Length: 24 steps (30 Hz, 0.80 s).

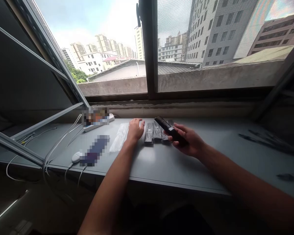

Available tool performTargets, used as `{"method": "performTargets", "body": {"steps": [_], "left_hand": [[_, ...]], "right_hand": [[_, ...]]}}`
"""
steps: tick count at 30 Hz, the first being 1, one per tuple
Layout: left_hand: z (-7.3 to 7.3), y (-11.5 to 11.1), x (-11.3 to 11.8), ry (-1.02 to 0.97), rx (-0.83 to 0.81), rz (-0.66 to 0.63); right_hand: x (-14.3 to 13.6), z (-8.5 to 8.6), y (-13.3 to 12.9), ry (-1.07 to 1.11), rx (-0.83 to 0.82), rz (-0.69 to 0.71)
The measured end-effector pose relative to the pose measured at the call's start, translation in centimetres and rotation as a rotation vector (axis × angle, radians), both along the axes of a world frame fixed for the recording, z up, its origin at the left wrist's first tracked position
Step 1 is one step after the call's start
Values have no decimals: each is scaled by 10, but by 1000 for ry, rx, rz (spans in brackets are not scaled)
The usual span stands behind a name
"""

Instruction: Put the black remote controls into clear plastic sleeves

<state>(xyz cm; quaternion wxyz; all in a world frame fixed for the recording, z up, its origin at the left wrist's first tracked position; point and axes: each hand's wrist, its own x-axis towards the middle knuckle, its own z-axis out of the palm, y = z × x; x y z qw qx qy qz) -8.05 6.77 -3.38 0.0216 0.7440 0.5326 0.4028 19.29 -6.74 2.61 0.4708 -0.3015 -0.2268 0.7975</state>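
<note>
My right hand (187,140) is wrapped round a long black object (171,130) with a small white label, held tilted above the table. Under and left of it, several dark objects in clear wrapping (149,133) lie side by side on the grey table (159,166). My left hand (136,129) is just left of that row, its fingers slightly curled and apart, over the edge of a flat clear plastic bag (119,138). Nothing shows in its grasp.
At the left are a white power strip (100,123), a blurred-out dark flat item (95,151), a white round charger (75,157) and white cables. Black cables (267,142) lie at the right. A metal frame (61,119) leans at the left, before the window.
</note>
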Motion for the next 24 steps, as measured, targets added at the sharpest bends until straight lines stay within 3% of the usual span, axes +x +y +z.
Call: {"method": "performTargets", "body": {"steps": [4, 10, 17, 24], "left_hand": [[8, -5, 5, -26, 57, -53], [24, -22, 21, -67, 181, -278], [32, -47, 44, -141, 102, -591], [34, -53, 51, -96, 87, -624]], "right_hand": [[0, -1, 1, 39, 5, 24], [0, -4, 2, 113, 5, 89], [-3, -4, 2, -16, 86, -50], [-6, -14, 4, -146, 289, -67]]}}
